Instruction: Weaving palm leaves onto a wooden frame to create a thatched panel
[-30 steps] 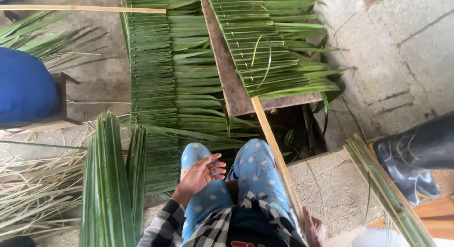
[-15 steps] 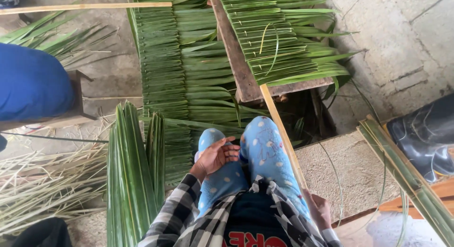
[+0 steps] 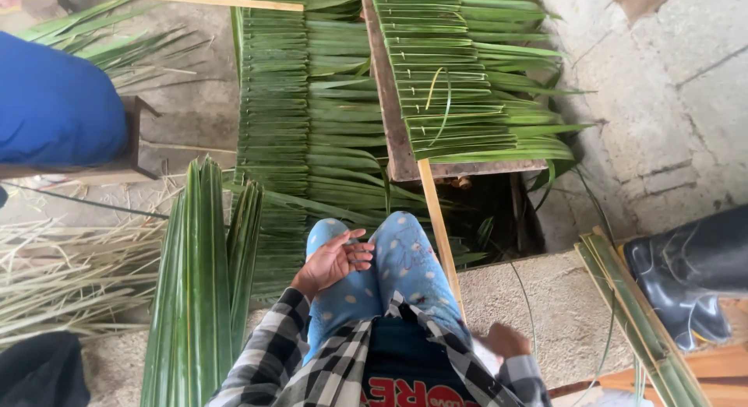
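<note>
My left hand point(image 3: 333, 260) rests palm up on my left knee, fingers loosely spread, holding nothing. My right hand point(image 3: 505, 341) lies low beside my right hip on a concrete block point(image 3: 561, 313); its fingers are curled and partly hidden by my checked sleeve. A thin bamboo stick point(image 3: 438, 228) runs from near my right knee up under a woven panel of green palm leaves point(image 3: 460, 80) lying on a wooden board point(image 3: 389, 119). A bundle of long loose palm leaves point(image 3: 199, 298) lies just left of my left leg.
A wider mat of stitched palm leaves point(image 3: 288, 119) covers the ground ahead. A person in blue point(image 3: 54, 111) sits at left on a wooden stool. Dry leaf ribs point(image 3: 62, 274) are piled at left. Black rubber boots point(image 3: 686, 274) and a second leaf bundle point(image 3: 631, 313) stand at right.
My left hand has stayed on my knee, its fingers shifting slightly. The view has moved a little to the left, bringing more of the person in blue into sight.
</note>
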